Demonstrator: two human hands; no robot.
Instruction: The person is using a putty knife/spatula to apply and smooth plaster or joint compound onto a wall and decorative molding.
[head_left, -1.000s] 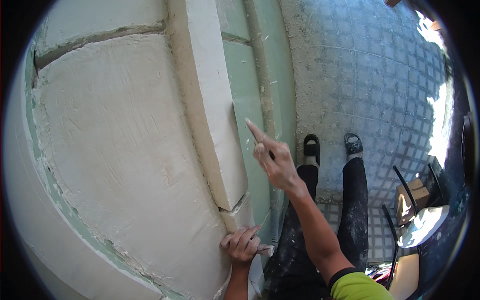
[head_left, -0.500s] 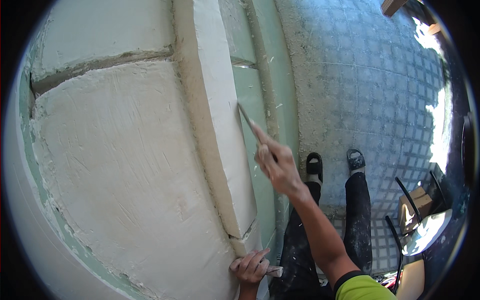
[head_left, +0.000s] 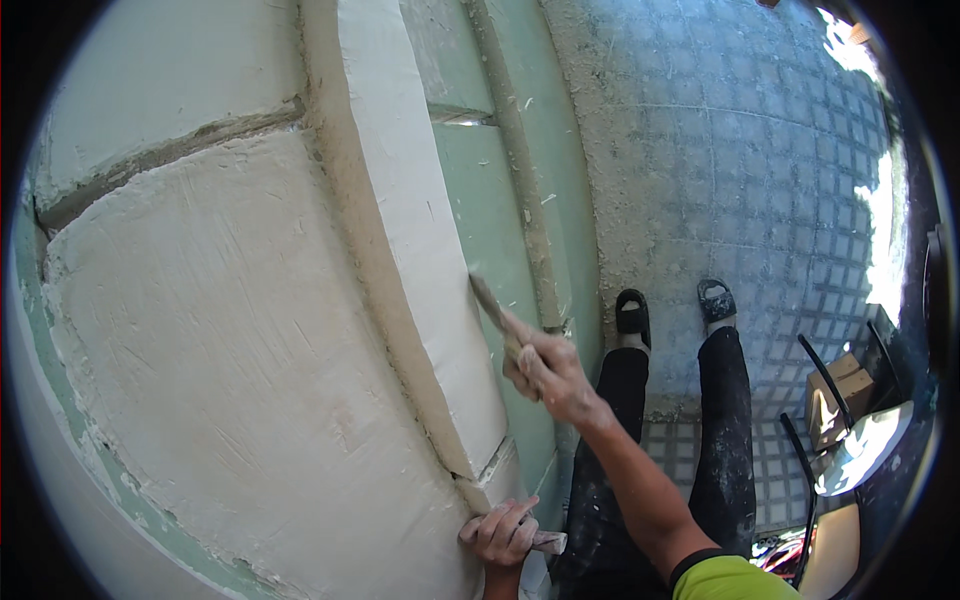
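Observation:
My right hand (head_left: 552,375) is closed round the handle of a flat, grey-bladed scraper (head_left: 489,302). The blade's tip meets the right edge of a long, pale plaster ledge (head_left: 415,235). At the lower end of that ledge is my left hand (head_left: 498,533), dusted white, its fingers curled round a plaster-coated tool handle (head_left: 549,542). What sits at the other end of this handle is hidden by the hand. Left of the ledge spreads a large, scratched plaster panel (head_left: 240,320), with a recessed groove between the two.
Green board (head_left: 490,190) runs along the ledge's right side. My legs and black slippers (head_left: 632,312) are on the crumb-strewn tiled floor (head_left: 690,180). At the lower right stand a cardboard box (head_left: 838,400) and a chair with black legs (head_left: 862,450).
My right hand has drawn the scraper down along the ledge's edge, toward me. My left hand keeps its place. The view has shifted slightly.

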